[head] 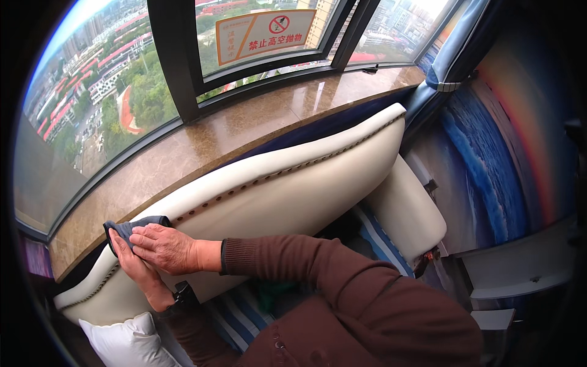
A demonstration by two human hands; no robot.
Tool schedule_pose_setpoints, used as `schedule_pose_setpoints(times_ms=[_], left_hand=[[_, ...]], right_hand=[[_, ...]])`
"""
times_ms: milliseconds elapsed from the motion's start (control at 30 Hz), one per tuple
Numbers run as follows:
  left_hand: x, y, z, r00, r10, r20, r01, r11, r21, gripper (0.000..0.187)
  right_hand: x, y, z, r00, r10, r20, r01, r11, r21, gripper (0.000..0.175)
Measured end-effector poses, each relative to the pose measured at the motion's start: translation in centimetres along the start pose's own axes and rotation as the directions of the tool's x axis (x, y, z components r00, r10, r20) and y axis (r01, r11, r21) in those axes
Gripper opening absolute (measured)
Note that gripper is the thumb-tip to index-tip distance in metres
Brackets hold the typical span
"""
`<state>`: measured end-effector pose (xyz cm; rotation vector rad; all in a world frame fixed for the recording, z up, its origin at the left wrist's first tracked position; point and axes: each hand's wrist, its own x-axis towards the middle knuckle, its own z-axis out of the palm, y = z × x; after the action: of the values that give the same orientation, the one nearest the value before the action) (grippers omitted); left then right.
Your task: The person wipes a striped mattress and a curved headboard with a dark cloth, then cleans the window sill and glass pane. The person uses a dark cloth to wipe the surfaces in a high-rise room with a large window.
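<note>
A dark grey cloth (pixel 156 221) is bunched over the top edge of a cream leather-look sofa back (pixel 284 204), near its left end. My left hand (pixel 130 259), with a black watch (pixel 182 293) at the wrist, grips the cloth's left side. Crossing over from the right, my right hand (pixel 167 245) presses its fingers onto the cloth, close against the left hand. Part of the cloth is hidden under both hands. A row of dark studs (pixel 229 192) runs along the sofa back below its padded white rim.
A brown marble windowsill (pixel 220 133) runs behind the sofa, below dark-framed windows (pixel 176 59). A sticker (pixel 266 36) with writing is on the glass. A white pillow (pixel 124 339), blue-striped fabric (pixel 240 316), a sofa arm (pixel 408 206) and a tied curtain (pixel 442 69) are nearby.
</note>
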<state>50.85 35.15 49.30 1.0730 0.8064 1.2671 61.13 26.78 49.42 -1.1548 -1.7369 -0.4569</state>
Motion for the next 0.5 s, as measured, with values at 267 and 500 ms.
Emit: schedule_pose_setpoints(times_ms=[267,500], left_hand=[[0.7,-2.0,-2.1,0.808,0.53,0.259,-0.519,0.43,0.739,0.026],[-0.4,-3.1,-1.5,0.521,0.776,0.356,-0.709,0.161,0.687,0.014]], right_hand=[[-0.6,5.9,-3.3,0.969,0.026,0.244,-0.025,1.0,-0.007,0.034],[0.3,5.3,-4.9,0.892,0.138,0.431,-0.051,0.977,-0.207,0.046]])
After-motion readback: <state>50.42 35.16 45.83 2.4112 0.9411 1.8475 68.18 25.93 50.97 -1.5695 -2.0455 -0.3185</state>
